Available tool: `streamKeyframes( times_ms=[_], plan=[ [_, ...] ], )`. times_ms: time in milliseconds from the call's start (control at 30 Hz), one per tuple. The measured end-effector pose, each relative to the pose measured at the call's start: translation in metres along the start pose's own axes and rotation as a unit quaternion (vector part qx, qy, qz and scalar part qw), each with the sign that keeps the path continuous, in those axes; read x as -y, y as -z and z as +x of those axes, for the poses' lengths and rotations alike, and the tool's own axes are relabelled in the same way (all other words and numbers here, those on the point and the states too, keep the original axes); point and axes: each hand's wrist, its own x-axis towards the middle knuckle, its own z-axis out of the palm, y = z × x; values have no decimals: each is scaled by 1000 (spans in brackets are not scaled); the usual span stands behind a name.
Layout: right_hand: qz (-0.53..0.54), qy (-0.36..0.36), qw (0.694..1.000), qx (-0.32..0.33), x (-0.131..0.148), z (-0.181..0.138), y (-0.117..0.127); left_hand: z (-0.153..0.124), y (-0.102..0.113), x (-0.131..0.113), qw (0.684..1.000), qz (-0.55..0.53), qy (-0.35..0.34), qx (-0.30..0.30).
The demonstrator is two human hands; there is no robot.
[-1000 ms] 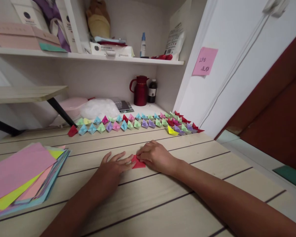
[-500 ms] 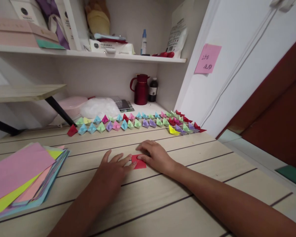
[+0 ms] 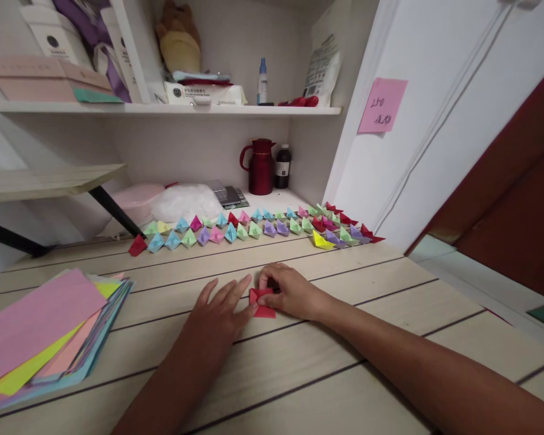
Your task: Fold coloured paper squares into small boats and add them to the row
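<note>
A small folded red paper [image 3: 265,312] lies on the wooden-look table [image 3: 299,374], between my two hands. My left hand [image 3: 222,311] rests at its left side with fingers stretched out and the thumb touching the paper's left part. From the right, my right hand [image 3: 288,291] pinches the paper's upper right part between curled fingers and thumb. Part of the paper is hidden under the right thumb and fingers. Beyond the hands stand rows of small folded paper boats [image 3: 230,232] in several colours, with a yellow boat [image 3: 321,240] nearest on the right.
A fanned stack of coloured paper sheets [image 3: 45,326] lies at the left. Behind the boats are a clear plastic bag [image 3: 188,203], a dark red jug [image 3: 260,168] and a dark bottle [image 3: 282,166]. A small raised wooden stand [image 3: 54,181] reaches in at the left.
My right fingers have curled from lying beside the red paper into a pinch on its edge. My left hand stays beside it, fingers still spread. The view has shifted slightly.
</note>
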Motion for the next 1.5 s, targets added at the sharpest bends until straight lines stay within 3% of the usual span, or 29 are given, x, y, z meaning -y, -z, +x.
streamKeyframes(
  times_ms=[233,367,467,567,633,733,900,967,1100,1167,1267,1500],
  plan=[
    [161,-53,985,7,-3,-1,-3,0,-4,-2,1000,-7,-2,-15],
    [226,-56,972,-20,-7,0,-5,2,-7,-3,990,-108,77,-45],
    [242,-37,969,-26,-3,0,-5,5,-12,3,933,-265,207,-125],
    [150,29,987,-43,6,-4,-4,7,-17,12,868,-364,279,-192],
    [42,107,992,-59,13,-7,-3,8,-20,15,870,-360,258,-216],
    [-85,212,972,-62,19,-10,-4,8,-19,13,902,-311,166,-250],
    [-118,264,955,-62,24,-13,-2,9,-11,-3,936,-243,105,-234],
    [-58,238,966,-80,24,-13,-1,9,-8,-8,921,-275,126,-245],
    [180,68,977,-92,20,-8,-6,11,-10,-7,830,-415,226,-297],
    [309,-14,950,-48,17,-4,-12,13,-13,-4,791,-467,267,-292],
    [425,-64,903,7,17,-1,-19,15,-15,-1,751,-516,301,-281],
    [486,-157,860,6,27,-2,-18,13,-3,-8,692,-634,289,-186]
  ],
)
